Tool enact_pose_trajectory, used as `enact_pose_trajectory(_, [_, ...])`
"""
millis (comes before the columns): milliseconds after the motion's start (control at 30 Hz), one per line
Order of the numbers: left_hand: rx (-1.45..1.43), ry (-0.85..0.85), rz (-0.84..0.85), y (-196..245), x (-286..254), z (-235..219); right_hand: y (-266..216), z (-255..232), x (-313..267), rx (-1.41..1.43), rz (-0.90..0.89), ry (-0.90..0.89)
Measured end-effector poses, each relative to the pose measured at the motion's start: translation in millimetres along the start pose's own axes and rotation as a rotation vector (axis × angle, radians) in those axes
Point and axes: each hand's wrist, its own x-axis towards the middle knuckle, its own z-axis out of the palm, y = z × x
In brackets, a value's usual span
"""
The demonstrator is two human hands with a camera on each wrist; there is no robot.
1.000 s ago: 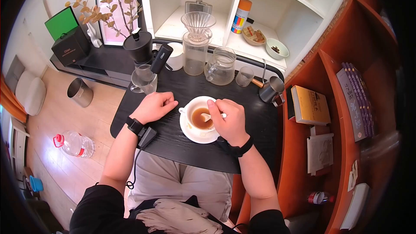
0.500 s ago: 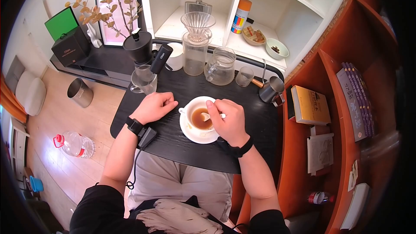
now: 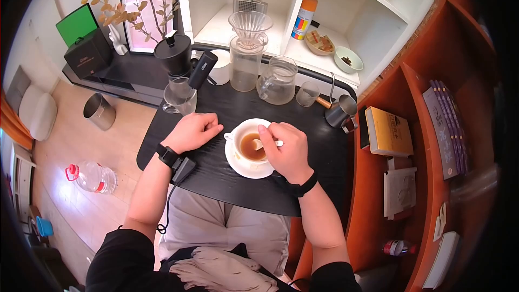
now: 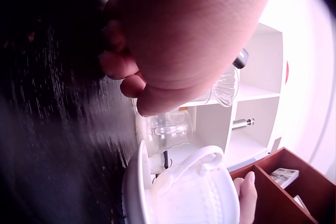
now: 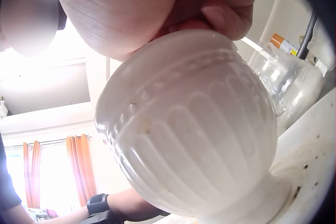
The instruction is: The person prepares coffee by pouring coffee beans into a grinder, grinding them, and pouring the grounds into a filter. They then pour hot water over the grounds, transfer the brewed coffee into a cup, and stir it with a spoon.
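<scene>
A white cup of brown tea stands on a white saucer on the black table. Over its right side, my right hand pinches a white spoon between thumb and fingers, its bowl dipped in the tea. The right wrist view shows the ribbed cup wall close below that hand. My left hand rests on the table left of the cup, fingers loosely curled with nothing in them. The cup handle points toward this hand.
Along the table's back stand a black grinder, a glass cup, a dripper on a glass vessel, a glass pot, a small glass and a metal pitcher. A brown bookshelf borders the right side.
The head view has shifted slightly. Both hands keep their places, the right one still pinching the spoon in the tea with hardly any movement.
</scene>
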Motion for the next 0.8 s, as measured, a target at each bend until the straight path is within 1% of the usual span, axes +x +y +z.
enact_pose_trajectory(233, [-0.002,-0.008,-0.001,1.0,-0.4,-0.7,0.3,-0.2,0.1,-0.011,-0.013,-0.007])
enact_pose_trajectory(400, [0.001,-0.006,-0.005,1.2,-0.4,-0.8,2.8,1.5,-1.5,0.063,0.033,0.009])
enact_pose_trajectory(633, [-0.009,0.005,0.016,-1.6,-0.4,0.0,-1.1,1.3,-1.8,0.137,0.022,0.036])
enact_pose_trajectory(700, [-0.010,0.008,0.016,-1.6,-0.3,0.4,-6.4,-2.7,-0.4,0.117,0.041,-0.034])
enact_pose_trajectory(800, [-0.008,0.010,0.011,-1.9,0.0,0.8,-1.5,0.2,-2.5,0.153,0.050,-0.010])
